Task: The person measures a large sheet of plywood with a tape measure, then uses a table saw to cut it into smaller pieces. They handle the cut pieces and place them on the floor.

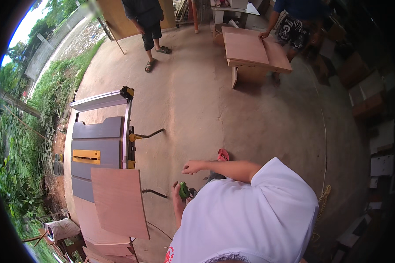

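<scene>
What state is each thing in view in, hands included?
Left hand, gripping a green-and-black object.
Right hand, fingers curled, nothing visible in it.
Green-and-black object, held; on or off unclear.
Table saw, standing, partly covered; running or not unclear.
Plywood panel, lying overlapping the saw's top.
Pinkish board, lying flat, a co-worker's hand at its edge.
Yellow hose, coiled.

Below your left fingers [176, 185], you have red print [169, 254] on the white shirt [245, 210], too small to read. Well beyond those fingers, to their right, a person's dark shorts [292, 34] bear white characters.
</scene>
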Demonstrator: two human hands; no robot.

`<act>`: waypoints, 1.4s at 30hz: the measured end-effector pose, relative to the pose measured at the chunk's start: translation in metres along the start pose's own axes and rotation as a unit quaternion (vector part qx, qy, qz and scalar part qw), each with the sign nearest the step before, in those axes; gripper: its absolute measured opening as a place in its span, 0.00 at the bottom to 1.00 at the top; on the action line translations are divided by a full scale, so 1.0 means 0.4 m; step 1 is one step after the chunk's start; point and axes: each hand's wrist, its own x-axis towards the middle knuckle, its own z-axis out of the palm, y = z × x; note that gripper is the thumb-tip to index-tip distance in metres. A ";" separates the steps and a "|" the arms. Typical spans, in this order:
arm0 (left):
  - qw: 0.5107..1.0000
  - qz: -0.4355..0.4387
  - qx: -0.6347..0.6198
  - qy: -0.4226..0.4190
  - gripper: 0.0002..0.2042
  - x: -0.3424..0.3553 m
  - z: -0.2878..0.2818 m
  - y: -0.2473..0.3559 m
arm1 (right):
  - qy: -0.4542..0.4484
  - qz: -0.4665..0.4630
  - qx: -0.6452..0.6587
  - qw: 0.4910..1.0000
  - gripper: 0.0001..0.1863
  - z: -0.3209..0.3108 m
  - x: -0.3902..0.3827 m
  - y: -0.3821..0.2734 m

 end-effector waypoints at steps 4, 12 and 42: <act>0.972 0.002 0.200 -0.124 0.30 0.167 0.360 0.149 | 0.005 0.013 0.071 0.997 0.24 -0.241 -0.079 0.014; 0.895 0.050 0.356 -0.264 0.25 0.404 0.805 0.264 | 0.090 -0.032 0.269 0.958 0.20 -0.730 -0.273 0.032; 0.897 0.022 0.425 -0.121 0.16 1.292 1.591 0.129 | 0.475 0.371 0.024 0.798 0.55 -2.285 -0.161 0.427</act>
